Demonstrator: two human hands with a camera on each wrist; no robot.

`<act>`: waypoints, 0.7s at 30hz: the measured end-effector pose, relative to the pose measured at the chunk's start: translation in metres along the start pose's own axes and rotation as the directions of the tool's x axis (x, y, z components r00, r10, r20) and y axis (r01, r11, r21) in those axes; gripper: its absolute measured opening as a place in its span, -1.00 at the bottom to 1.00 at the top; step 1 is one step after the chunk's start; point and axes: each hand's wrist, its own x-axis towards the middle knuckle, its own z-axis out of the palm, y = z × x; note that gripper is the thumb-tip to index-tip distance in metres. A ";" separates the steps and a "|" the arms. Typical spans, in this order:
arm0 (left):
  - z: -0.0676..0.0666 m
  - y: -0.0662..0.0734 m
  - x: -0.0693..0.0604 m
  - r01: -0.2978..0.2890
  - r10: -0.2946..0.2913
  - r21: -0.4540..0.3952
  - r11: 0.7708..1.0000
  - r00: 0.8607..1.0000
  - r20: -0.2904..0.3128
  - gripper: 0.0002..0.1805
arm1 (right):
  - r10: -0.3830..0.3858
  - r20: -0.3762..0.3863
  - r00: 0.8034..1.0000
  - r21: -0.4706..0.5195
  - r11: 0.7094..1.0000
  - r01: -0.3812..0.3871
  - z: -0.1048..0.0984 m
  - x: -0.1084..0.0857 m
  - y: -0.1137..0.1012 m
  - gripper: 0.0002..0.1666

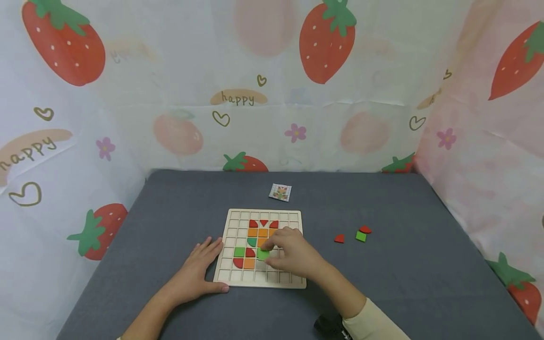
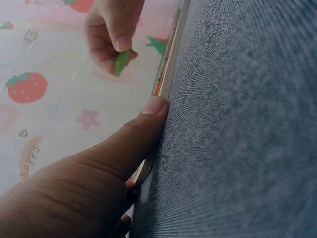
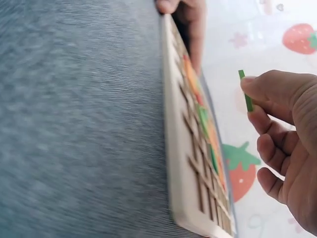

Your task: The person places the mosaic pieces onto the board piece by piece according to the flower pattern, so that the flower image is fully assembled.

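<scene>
A wooden grid board (image 1: 232, 226) lies on the table, holding several red, orange and green tiles in its cells. My right hand (image 1: 293, 252) is over the middle of the board. Between thumb and fingertips it pinches a flat green square tile (image 3: 246, 91), which stands clear of the board in the right wrist view. My left hand (image 1: 195, 271) rests at the board's left side, fingers stretched along that edge and thumb (image 2: 154, 106) against the front corner. Part of the board is hidden behind my right hand.
Right of the board lie a red tile (image 1: 339, 239), another red tile (image 1: 365, 229) and a green square (image 1: 361, 236). A small pattern card (image 1: 280, 192) lies behind the board. Printed cloth walls (image 1: 187, 85) enclose the grey tabletop (image 1: 191, 198) behind and at both sides.
</scene>
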 end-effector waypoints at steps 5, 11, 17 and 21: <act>0.000 0.001 -0.001 0.004 -0.004 -0.003 1.000 1.000 0.004 0.32 | 0.007 0.032 0.999 -0.036 0.999 -0.005 0.012 0.001 0.000 -0.76; -0.001 0.003 -0.003 0.005 -0.005 -0.009 1.000 1.000 0.006 0.31 | 0.034 0.067 0.997 -0.093 0.995 -0.028 0.024 0.001 0.001 -0.76; -0.001 0.005 -0.003 0.013 -0.013 -0.003 1.000 1.000 0.003 0.31 | 0.054 0.061 0.997 -0.144 0.989 -0.044 0.029 0.001 0.000 -0.75; -0.001 0.005 -0.004 0.015 -0.015 0.004 1.000 1.000 0.003 0.32 | 0.056 0.044 0.997 -0.154 0.987 -0.049 0.032 0.001 0.001 -0.76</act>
